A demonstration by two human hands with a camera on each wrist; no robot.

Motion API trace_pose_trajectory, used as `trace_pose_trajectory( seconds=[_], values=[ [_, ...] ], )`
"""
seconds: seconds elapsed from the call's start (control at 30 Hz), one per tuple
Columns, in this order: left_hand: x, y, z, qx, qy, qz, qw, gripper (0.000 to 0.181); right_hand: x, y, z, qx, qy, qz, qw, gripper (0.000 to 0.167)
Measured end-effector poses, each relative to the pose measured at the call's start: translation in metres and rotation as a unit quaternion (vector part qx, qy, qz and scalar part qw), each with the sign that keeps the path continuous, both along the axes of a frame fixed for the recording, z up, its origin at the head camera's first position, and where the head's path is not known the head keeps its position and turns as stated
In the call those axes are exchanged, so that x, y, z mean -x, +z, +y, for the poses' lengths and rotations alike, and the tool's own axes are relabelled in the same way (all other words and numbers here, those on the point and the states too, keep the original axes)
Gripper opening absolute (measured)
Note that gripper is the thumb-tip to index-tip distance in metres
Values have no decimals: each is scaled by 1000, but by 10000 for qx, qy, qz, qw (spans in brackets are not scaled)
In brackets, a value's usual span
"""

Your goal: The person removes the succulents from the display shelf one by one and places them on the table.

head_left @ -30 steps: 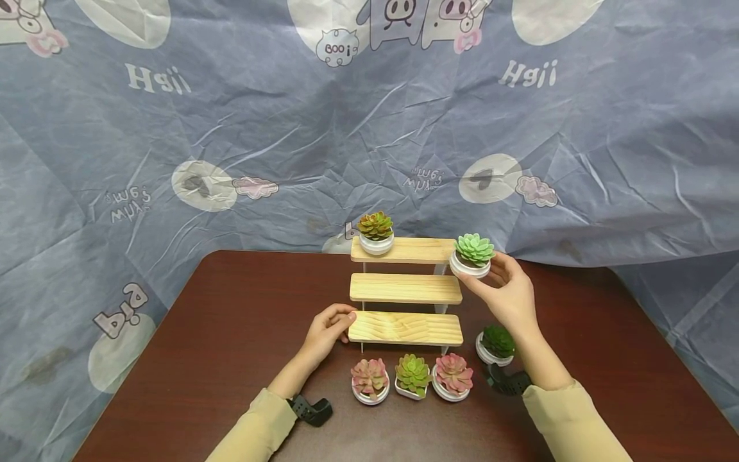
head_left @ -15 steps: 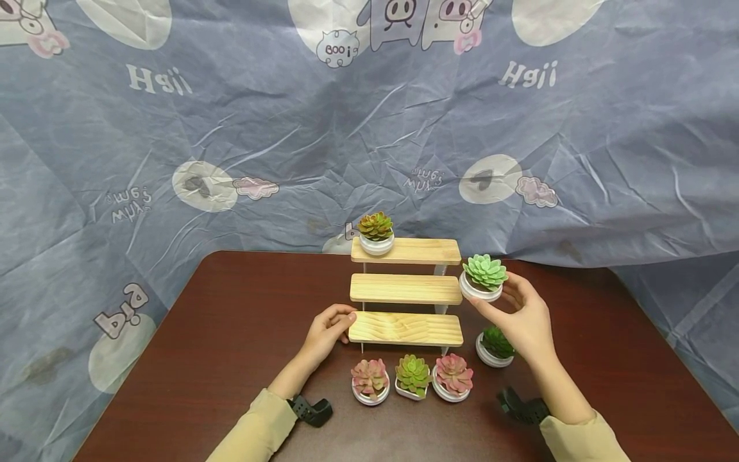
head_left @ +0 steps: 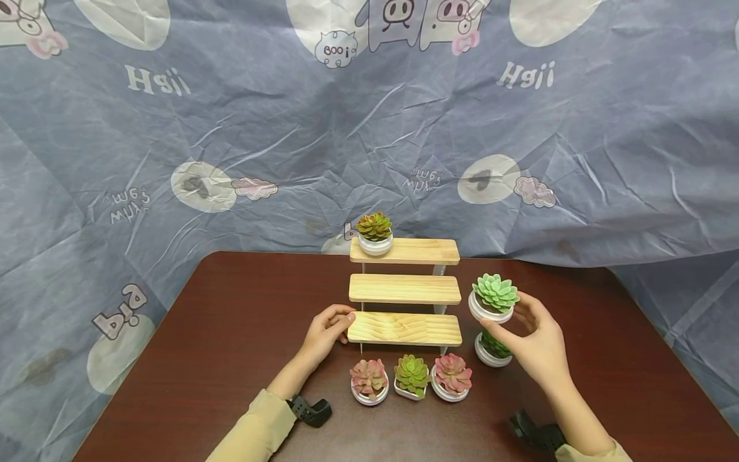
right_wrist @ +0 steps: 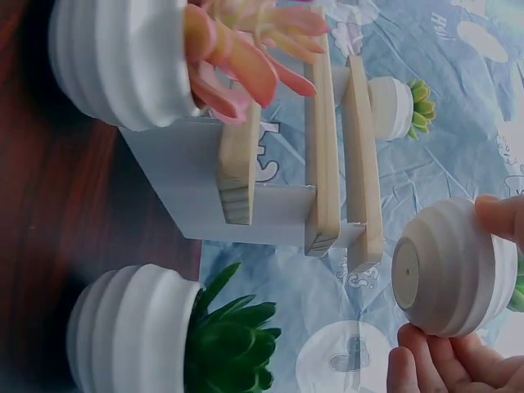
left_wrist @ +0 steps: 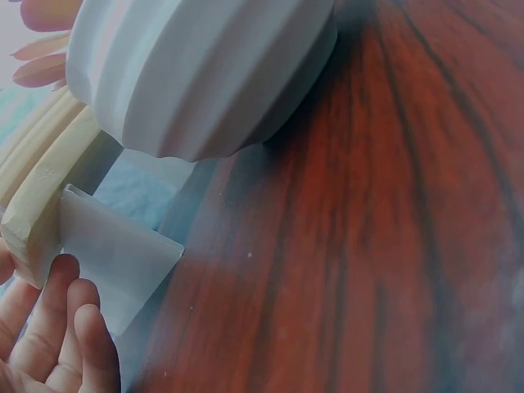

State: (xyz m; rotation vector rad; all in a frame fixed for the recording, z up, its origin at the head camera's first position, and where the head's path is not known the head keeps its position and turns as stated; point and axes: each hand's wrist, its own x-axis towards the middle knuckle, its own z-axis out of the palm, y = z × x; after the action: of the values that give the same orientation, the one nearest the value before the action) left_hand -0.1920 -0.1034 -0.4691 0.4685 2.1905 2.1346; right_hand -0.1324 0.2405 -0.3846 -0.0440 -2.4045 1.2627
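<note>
My right hand (head_left: 539,340) holds a pale green succulent in a round white pot (head_left: 493,301) between thumb and fingers, up off the table. In the right wrist view the pot's underside (right_wrist: 407,274) shows. Behind and below it a dark green succulent (head_left: 493,350) stands on the table, partly hidden. My left hand (head_left: 325,332) grips the left end of the lowest step of a three-step wooden display stand (head_left: 404,328); in the left wrist view its fingers (left_wrist: 61,303) lie beside the clear side panel (left_wrist: 119,254). A brownish-green succulent (head_left: 375,234) sits at the top step's left end.
In front of the stand, two pink succulents, one left (head_left: 369,382) and one right (head_left: 451,377), flank a green one (head_left: 412,376) on the dark red table (head_left: 242,308). A patterned blue-grey cloth (head_left: 317,128) hangs behind the table.
My right hand has carried the pale green succulent from beside the top step down and to the right, towards me. The left hand has stayed at the lowest step.
</note>
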Motion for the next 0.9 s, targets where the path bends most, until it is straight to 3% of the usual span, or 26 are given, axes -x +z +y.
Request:
trace_pose_trajectory(
  seconds=[0.9],
  values=[
    [0,-1,0,-2,79,-105,9999,21,-32,-27,12,-155,-58,28,9999,64]
  ],
)
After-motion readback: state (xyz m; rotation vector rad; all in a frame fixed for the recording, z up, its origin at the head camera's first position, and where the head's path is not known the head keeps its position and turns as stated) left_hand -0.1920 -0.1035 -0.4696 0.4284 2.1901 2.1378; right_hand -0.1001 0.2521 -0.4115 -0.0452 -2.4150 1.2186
